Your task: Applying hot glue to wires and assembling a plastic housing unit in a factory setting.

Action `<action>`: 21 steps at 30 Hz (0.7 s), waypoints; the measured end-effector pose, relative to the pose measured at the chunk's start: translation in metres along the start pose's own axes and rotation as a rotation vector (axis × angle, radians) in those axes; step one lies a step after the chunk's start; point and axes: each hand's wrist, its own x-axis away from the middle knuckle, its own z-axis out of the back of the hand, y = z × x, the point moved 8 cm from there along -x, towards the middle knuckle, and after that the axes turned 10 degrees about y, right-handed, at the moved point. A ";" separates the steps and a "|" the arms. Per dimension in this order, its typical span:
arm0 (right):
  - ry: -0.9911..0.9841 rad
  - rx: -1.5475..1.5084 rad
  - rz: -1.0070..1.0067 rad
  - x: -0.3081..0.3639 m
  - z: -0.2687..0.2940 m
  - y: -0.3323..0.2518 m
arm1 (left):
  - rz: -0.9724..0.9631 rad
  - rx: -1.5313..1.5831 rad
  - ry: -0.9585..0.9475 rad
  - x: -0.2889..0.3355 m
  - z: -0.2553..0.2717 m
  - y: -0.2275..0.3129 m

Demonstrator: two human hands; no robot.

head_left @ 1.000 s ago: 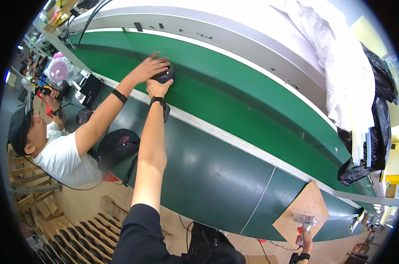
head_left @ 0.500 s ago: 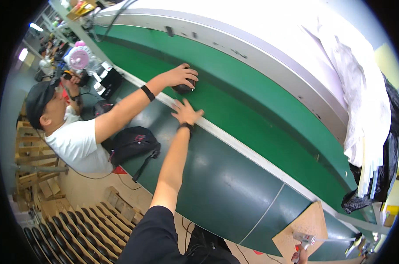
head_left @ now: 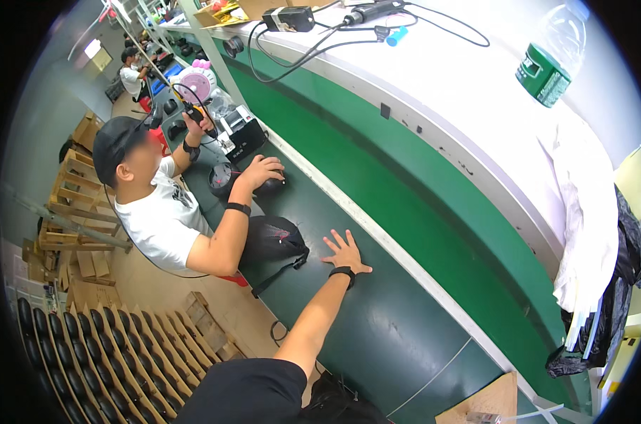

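Observation:
My left hand [head_left: 345,256] is spread over the dark green worktop [head_left: 391,311], its fingers apart and nothing in it. A black band circles my wrist. Left of it lies a black bag [head_left: 274,240] with a strap. At the lower right, part of a hot glue gun [head_left: 484,417] with a white glue stick [head_left: 536,414] shows over a brown board [head_left: 493,399]. My right hand is out of the picture. A co-worker's hand [head_left: 265,172] rests on a black rounded part [head_left: 269,186] on the worktop.
The co-worker's other hand lifts a yellow and black power tool [head_left: 197,117]. A green conveyor belt [head_left: 405,219] runs beyond a white rail. Above it, a white shelf [head_left: 469,78] bears cables and a plastic bottle [head_left: 552,60]. Racks of black rounded parts [head_left: 101,353] stand lower left.
The co-worker's hand has drawn the black rounded part off the belt onto the worktop. My left hand has left the rail and belt edge. My right hand has gone out of view.

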 end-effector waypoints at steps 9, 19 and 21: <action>-0.066 -0.461 -1.261 0.036 -0.016 0.024 | 0.026 -0.019 0.026 0.002 0.009 0.000; 0.018 -0.478 -1.297 0.039 0.006 0.006 | -0.203 -0.304 -0.001 0.034 -0.012 -0.034; 0.018 -0.490 -1.273 0.015 0.005 0.005 | -0.271 -0.495 -0.022 0.052 -0.029 -0.058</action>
